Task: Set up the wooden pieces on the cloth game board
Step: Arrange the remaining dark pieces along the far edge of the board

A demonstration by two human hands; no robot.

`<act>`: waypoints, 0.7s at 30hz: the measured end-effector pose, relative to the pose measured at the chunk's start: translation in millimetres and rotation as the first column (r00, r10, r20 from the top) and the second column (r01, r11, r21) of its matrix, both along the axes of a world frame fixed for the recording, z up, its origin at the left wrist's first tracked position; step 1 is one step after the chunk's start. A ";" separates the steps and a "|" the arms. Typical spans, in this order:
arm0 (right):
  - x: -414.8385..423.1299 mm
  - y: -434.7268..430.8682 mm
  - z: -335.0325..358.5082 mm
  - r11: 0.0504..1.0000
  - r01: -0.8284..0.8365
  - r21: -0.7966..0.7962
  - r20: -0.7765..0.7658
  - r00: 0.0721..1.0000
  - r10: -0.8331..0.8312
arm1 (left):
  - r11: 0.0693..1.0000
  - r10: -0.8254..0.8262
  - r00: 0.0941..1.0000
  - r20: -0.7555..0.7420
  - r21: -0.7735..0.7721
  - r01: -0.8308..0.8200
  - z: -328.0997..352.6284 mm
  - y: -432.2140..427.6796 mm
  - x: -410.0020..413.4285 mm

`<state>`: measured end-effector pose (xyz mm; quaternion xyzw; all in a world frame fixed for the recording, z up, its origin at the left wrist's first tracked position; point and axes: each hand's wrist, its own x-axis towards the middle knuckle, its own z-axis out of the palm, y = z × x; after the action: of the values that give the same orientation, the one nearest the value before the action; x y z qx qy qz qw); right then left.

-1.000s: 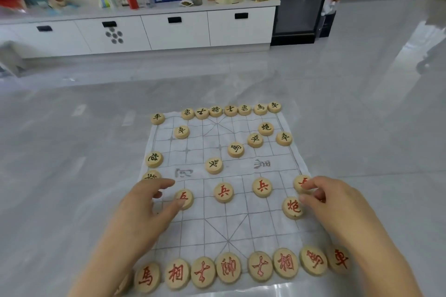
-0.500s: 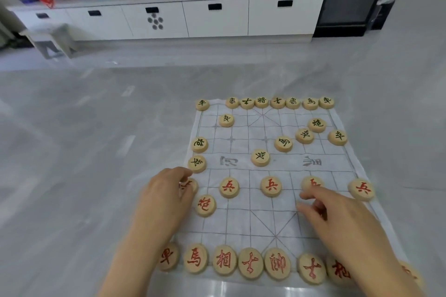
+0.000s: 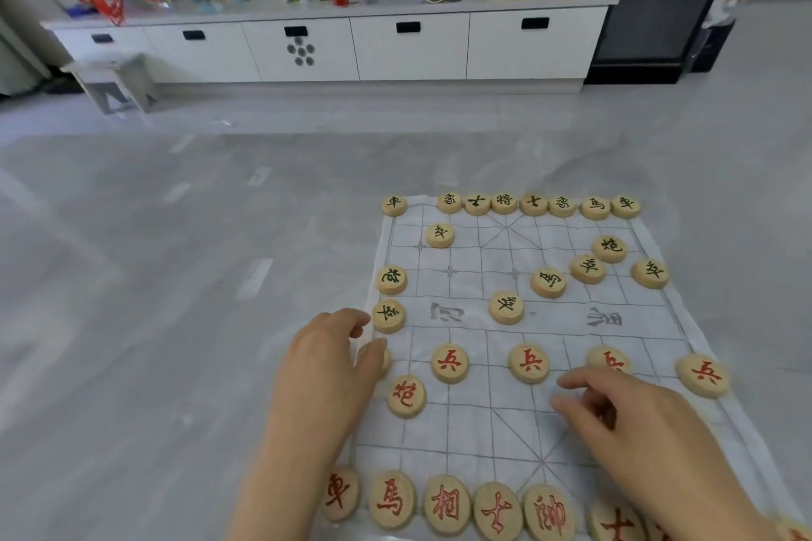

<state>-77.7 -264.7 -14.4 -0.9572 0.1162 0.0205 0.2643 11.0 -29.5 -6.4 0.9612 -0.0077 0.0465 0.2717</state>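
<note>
Judging by looks, the wooden pieces (image 3: 449,362) are being taken as light, stiff discs, best pinched at the rim; the cloth game board (image 3: 479,422) is being taken as soft, easily rucked. A half-hidden piece (image 3: 383,360) at its left edge is being gripped by the curled left hand (image 3: 325,365); what the right hand (image 3: 637,422) is holding cannot be told. Black pieces (image 3: 505,307) are lying scattered beyond.
</note>
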 end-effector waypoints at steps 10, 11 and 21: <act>108.6 81.2 -7.5 0.981 -0.180 0.066 0.023 0.984 0.179 | 0.987 0.080 0.996 0.024 -0.145 -0.076 1.2 20.1 11.5; 117.8 92.3 -8.2 0.981 -0.194 -0.001 0.029 0.981 0.194 | 0.985 0.084 0.996 0.028 -0.156 -0.079 1.8 22.7 12.6; 146.2 113.5 -15.3 0.975 -0.174 -0.141 -0.068 0.984 0.166 | 0.979 0.022 1.000 -0.017 -0.202 -0.025 6.8 26.6 9.5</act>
<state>68.5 -151.3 -29.7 -0.9795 0.0425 0.0614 0.1872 20.5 -2.9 0.4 0.9290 0.0102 0.0431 0.3675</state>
